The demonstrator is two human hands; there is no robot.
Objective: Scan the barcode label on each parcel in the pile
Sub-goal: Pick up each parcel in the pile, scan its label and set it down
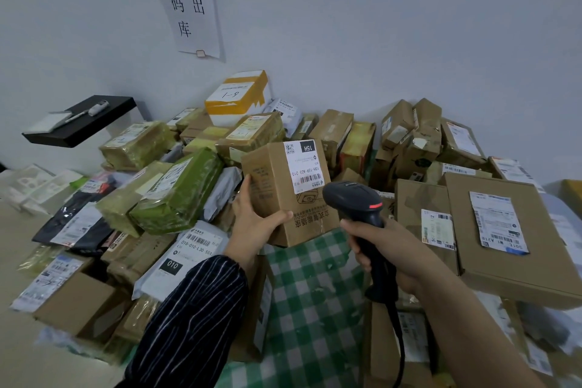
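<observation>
The person's left hand (252, 220) holds a small brown cardboard box (277, 195) up off the pile of parcels (151, 167), tilted back. Its fingers (246, 184) wrap the box's left edge and the thumb presses across the lower front. A white shipping label (304, 167) with a barcode sits on the box's upper right face, turned towards the person.

The right hand (387, 249) is closed round the grip of a black handheld barcode scanner (354, 198). The scanner's head sits just beside the box's lower right corner, below the label, and a cable hangs from the handle.

Under both hands lies a green-and-white checked cloth (315, 293), with parcels heaped on either side. A green-wrapped parcel (179, 189) lies to the left and a flat brown cardboard carton (535, 261) to the right. On the wall behind are a black wall shelf (72, 135) and a white paper sign (185, 3) with handwritten characters.
</observation>
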